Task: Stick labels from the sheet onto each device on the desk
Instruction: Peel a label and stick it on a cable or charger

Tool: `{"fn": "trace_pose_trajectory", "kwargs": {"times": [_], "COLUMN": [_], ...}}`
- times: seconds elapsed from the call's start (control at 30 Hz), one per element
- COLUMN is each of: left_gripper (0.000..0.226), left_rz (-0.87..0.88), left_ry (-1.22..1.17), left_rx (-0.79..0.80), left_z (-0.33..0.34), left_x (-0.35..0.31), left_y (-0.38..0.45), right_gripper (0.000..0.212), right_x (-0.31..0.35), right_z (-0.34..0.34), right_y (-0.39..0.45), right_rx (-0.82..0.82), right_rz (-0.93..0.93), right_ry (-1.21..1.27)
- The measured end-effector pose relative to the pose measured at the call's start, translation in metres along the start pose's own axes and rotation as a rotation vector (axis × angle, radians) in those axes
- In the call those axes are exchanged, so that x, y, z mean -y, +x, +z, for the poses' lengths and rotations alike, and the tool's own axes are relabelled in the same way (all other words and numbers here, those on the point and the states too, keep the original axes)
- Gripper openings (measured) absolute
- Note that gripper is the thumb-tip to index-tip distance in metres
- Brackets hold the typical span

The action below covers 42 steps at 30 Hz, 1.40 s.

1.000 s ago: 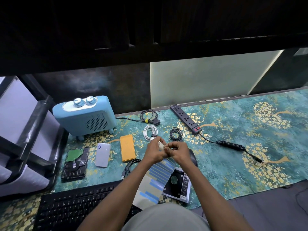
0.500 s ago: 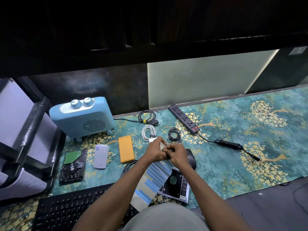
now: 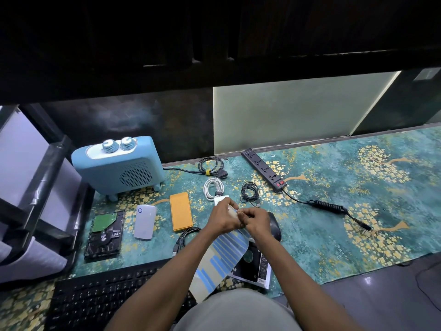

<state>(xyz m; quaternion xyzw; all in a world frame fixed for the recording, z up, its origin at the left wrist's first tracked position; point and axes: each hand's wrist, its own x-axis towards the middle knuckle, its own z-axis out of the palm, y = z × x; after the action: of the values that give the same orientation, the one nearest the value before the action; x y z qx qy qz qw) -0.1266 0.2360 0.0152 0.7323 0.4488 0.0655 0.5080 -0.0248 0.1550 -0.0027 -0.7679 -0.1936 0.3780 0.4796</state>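
— Where is the label sheet?

— The pale backing sheet with blue strip labels (image 3: 224,254) hangs from the left hand (image 3: 223,219), whose grip is clamped on its top edge above the teal patterned bench (image 3: 334,211).

— And the right hand (image 3: 256,222)?

— Touching the left, fingers curled in a pinch at the sheet's top; what exactly it pinches is too small to tell.

— Devices?

— A yellow rectangular power bank (image 3: 181,211) lies left of the hands, a black mouse (image 3: 274,226) just right, a white charger block (image 3: 219,200) behind them.
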Motion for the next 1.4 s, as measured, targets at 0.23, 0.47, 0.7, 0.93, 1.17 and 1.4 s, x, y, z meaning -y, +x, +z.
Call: {"fn": "trace_pose_trajectory", "kwargs": {"times": [0.23,0.47,0.7,0.93,1.17,1.4], "left_gripper": [0.054,0.051,0.051,0.048,0.04,0.043], "left_rz": [0.005,0.036,0.058,0.074,0.086,0.025], "left_ry": [-0.012,0.04,0.034,-0.025,-0.198,-0.312], "left_rx": [0.002,-0.002,0.025,0.067,0.057,0.079], "left_z": [0.001,-0.002,-0.002,0.0,-0.005,-0.017], "left_x": [0.004,0.0,0.007,0.014,0.018,0.023], "left_y": [-0.006,-0.004,-0.003,-0.004,-0.008,-0.006], "right_gripper": [0.018,0.018,0.017,0.021,0.018,0.01], "right_x": [-0.004,-0.002,-0.005,-0.008,0.011,0.011], "right_z": [0.001,0.002,0.002,0.0,-0.017,-0.021], "right_y": [-0.004,-0.005,-0.007,-0.009,-0.007,-0.009], "right_rx": [0.002,-0.028,-0.036,-0.054,0.025,0.076], "right_rz": [0.087,0.118,0.137,0.176,0.065,-0.021], "right_ry": [0.127,0.201,0.23,0.271,0.236,0.232]}}
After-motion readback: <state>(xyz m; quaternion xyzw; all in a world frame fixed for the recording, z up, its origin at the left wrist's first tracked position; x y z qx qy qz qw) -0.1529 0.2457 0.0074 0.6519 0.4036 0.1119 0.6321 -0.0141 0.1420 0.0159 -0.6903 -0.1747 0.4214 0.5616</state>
